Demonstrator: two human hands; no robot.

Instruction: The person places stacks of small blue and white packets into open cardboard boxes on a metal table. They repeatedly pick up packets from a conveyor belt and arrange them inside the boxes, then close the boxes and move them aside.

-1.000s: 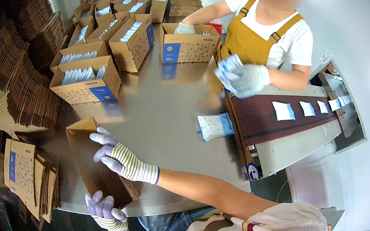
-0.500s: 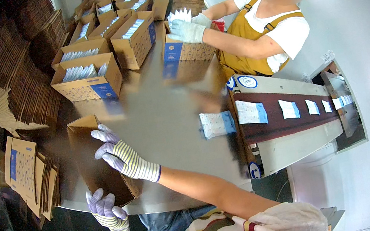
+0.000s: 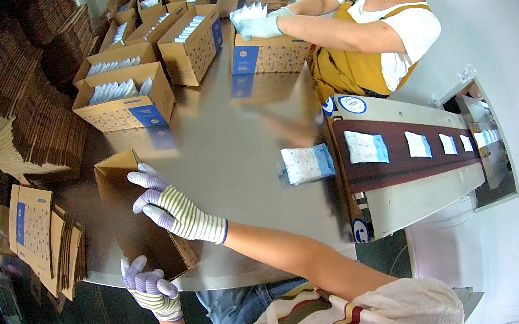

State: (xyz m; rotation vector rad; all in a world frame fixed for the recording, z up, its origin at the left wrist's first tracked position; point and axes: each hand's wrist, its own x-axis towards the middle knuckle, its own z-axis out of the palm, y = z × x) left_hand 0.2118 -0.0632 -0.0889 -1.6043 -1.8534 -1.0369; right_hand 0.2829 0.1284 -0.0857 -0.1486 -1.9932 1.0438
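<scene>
An open cardboard box (image 3: 126, 212) with a bare brown inside stands on the metal table before me. My left hand (image 3: 151, 289), in a striped purple-tipped glove, has its fingers bent around the box's near edge. Over the box's right side is my right hand (image 3: 176, 208), gloved alike, its fingers apart and slightly bent. Nothing shows between those fingers, and whether they touch the cardboard I cannot tell.
A co-worker's gloved hands (image 3: 259, 26) hold white packets over a printed box (image 3: 270, 56). At right, a conveyor (image 3: 408, 170) carries white-blue packets; another packet (image 3: 307, 163) lies at its end. Filled boxes (image 3: 124, 112) stand far left, flattened cartons (image 3: 35, 229) at left.
The co-worker's hands have lowered the packets toward the printed box. Packets on the conveyor sit slightly differently as the view shifts. My hands stay at the open box.
</scene>
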